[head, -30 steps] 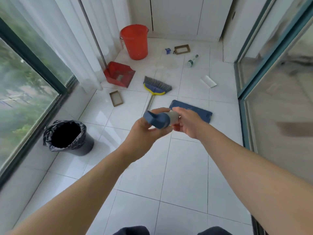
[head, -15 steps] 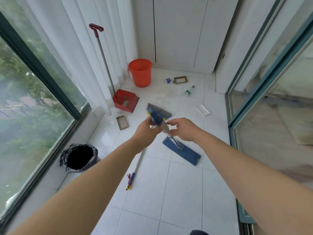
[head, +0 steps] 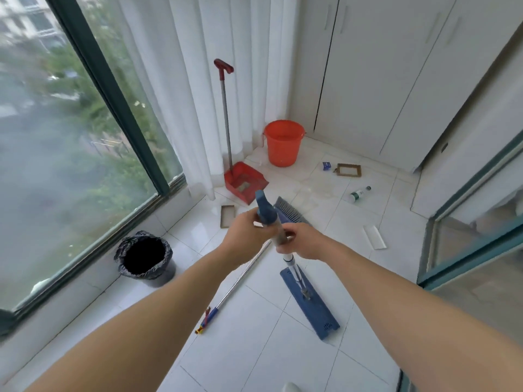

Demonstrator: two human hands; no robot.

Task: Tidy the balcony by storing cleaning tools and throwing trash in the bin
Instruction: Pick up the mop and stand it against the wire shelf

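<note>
Gripping the mop handle, left hand just above right hand, both curled round it.

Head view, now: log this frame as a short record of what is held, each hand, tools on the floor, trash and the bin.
held: mop, pad on the tiles
left hand: grips the mop's blue grip
right hand: grips the shaft just below
floor tools: broom lying flat; dustpan by the curtain; bucket
trash: bottle, small blue box
bin: black-lined, by the window
</note>
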